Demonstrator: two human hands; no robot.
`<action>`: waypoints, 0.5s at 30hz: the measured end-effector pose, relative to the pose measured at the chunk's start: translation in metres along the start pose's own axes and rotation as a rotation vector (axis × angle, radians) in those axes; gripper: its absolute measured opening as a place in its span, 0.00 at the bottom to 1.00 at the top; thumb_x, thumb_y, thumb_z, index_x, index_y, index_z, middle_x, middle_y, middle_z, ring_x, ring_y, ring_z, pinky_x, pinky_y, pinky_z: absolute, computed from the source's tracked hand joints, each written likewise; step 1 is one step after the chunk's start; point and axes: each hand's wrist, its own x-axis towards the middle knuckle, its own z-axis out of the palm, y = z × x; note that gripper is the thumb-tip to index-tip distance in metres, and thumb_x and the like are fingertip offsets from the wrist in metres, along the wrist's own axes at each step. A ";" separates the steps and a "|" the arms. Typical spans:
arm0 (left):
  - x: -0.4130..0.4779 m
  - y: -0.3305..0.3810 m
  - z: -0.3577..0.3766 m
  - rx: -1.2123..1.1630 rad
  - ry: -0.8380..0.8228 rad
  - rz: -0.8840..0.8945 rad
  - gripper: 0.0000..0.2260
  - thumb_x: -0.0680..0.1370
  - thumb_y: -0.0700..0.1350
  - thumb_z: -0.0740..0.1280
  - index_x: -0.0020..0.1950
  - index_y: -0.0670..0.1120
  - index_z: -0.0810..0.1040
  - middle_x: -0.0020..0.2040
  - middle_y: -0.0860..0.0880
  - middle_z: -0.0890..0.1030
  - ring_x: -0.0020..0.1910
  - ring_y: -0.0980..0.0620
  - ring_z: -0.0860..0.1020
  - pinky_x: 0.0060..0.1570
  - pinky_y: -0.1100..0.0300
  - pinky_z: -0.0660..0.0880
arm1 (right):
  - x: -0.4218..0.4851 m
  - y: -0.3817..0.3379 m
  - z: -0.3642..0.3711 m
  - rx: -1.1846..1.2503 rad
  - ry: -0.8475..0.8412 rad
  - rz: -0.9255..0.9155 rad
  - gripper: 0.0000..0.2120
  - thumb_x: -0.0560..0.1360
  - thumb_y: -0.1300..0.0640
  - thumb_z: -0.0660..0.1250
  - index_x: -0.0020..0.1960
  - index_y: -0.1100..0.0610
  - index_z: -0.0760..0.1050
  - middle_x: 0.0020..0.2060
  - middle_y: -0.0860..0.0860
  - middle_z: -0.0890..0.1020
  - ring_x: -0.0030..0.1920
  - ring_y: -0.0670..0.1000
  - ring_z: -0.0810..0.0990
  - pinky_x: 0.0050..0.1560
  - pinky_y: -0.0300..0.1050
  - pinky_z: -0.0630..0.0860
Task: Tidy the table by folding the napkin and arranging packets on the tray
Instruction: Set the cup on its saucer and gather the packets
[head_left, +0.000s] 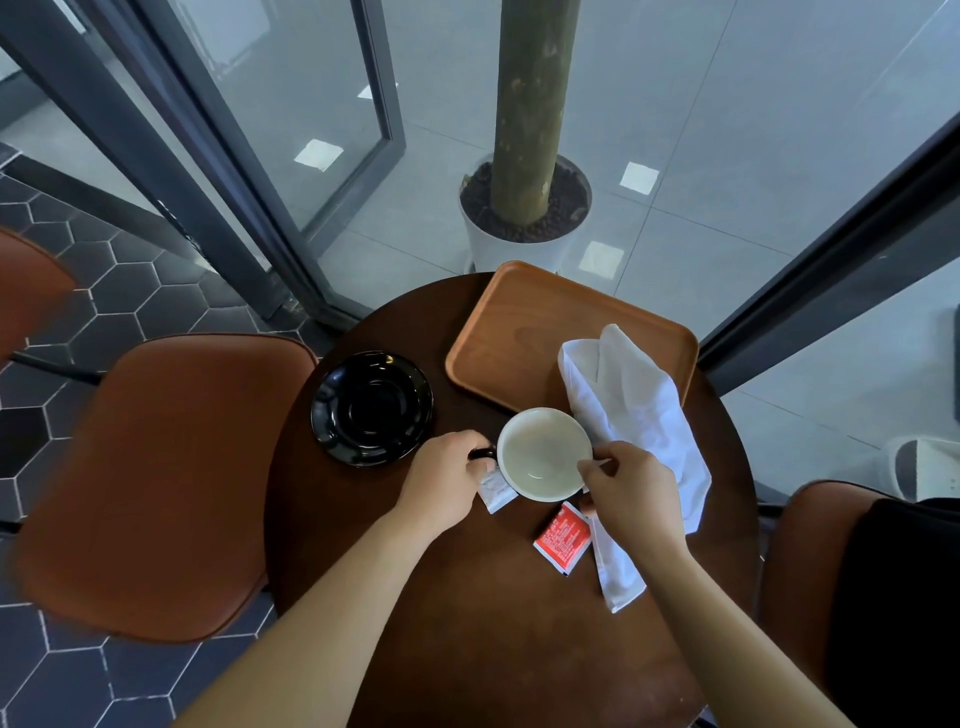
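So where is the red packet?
In the head view, the red packet lies flat on the round table, just below the cup and beside the napkin, left of the right hand.

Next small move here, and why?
Probably lift the cup onto the black saucer. The left hand grips its handle, and the cup hides part of the white packet; moving it should free that packet for the tray, alongside the red packet.
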 end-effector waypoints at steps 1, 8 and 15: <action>0.000 0.000 0.001 -0.003 0.003 -0.002 0.11 0.80 0.43 0.66 0.62 0.45 0.80 0.55 0.47 0.83 0.54 0.50 0.80 0.51 0.60 0.73 | 0.000 -0.001 0.000 -0.009 0.005 -0.004 0.08 0.79 0.53 0.66 0.55 0.52 0.82 0.41 0.47 0.86 0.38 0.47 0.84 0.40 0.43 0.80; -0.003 0.003 0.000 0.041 -0.022 0.016 0.14 0.80 0.44 0.66 0.65 0.43 0.79 0.60 0.45 0.81 0.57 0.48 0.79 0.56 0.55 0.75 | 0.000 -0.003 0.000 0.001 0.019 -0.007 0.09 0.79 0.55 0.66 0.56 0.53 0.82 0.42 0.48 0.86 0.38 0.49 0.84 0.44 0.48 0.83; -0.016 0.004 0.005 -0.024 0.004 -0.021 0.08 0.78 0.44 0.67 0.54 0.42 0.81 0.50 0.46 0.83 0.48 0.48 0.80 0.48 0.52 0.77 | 0.001 -0.007 -0.002 -0.032 0.047 -0.020 0.09 0.78 0.59 0.64 0.49 0.52 0.83 0.37 0.48 0.84 0.37 0.50 0.83 0.39 0.46 0.80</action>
